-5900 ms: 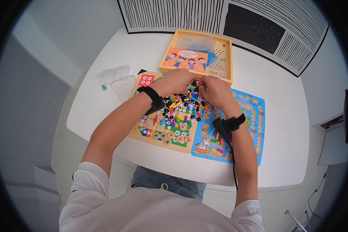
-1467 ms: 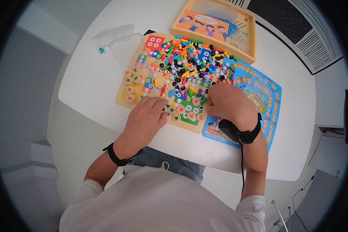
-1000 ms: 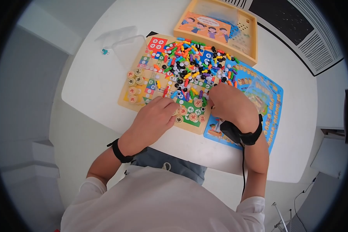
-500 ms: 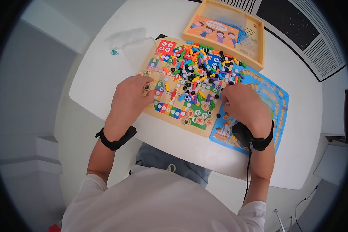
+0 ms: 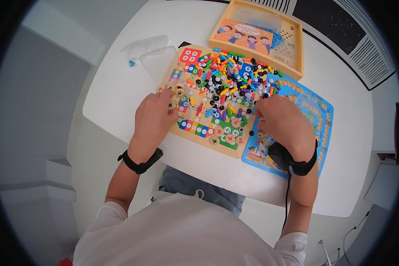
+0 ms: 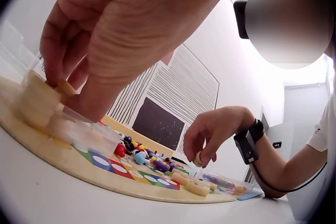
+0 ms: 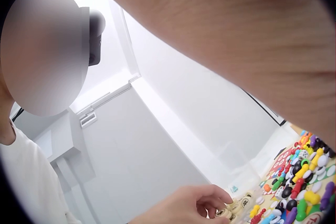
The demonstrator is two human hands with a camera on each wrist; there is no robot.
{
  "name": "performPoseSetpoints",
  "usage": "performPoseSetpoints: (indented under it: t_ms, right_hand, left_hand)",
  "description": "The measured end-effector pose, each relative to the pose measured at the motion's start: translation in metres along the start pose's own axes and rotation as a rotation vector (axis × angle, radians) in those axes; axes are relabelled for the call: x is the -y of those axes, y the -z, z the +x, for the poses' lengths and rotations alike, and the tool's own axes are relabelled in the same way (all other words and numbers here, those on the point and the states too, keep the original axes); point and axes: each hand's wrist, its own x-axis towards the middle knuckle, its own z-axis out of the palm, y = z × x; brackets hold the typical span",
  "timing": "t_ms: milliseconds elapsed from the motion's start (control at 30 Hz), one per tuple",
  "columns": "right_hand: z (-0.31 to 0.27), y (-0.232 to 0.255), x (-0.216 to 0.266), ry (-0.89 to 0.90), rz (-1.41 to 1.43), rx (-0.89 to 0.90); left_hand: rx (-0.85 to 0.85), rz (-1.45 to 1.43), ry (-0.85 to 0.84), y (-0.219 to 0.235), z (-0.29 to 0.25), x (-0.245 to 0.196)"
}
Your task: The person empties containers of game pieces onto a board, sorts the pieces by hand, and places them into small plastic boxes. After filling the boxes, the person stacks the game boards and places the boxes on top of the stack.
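At the left edge of the wooden game board [image 5: 221, 150], my left hand [image 5: 151, 119] pinches a wooden Chinese chess piece [image 6: 65, 87] between thumb and fingers. Other chess pieces [image 5: 179, 92] stand close around its fingertips, some stacked. Over the border between this board and the blue game board [image 5: 326, 128] is my right hand [image 5: 284, 122], fingers curled. The left wrist view shows a chess piece [image 6: 198, 159] held in its fingertips. Several loose chess pieces [image 5: 230, 138] lie at the board's front right corner, on the green area.
A heap of colored pegs and black and white pieces [image 5: 226, 80] covers the board's far half. Behind it stands a wooden box [image 5: 257, 52] with an orange booklet [image 5: 244, 35]. A clear plastic box [image 5: 157, 62] and a teal clip [image 5: 132, 64] lie at left.
My left hand has gone from the front edge to the board's left edge, and some chess pieces have left the front edge. The right hand stays near the boards' border. The head view has shifted.
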Motion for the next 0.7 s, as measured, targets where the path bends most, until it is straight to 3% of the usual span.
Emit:
performPoseSetpoints:
  t_ms: [700]
  right_hand:
    - [0.0049, 0.0021, 0.005, -0.044, -0.013, 0.113]
  left_hand:
    - [0.063, -0.012, -0.006, 0.0022, 0.0071, 0.0065]
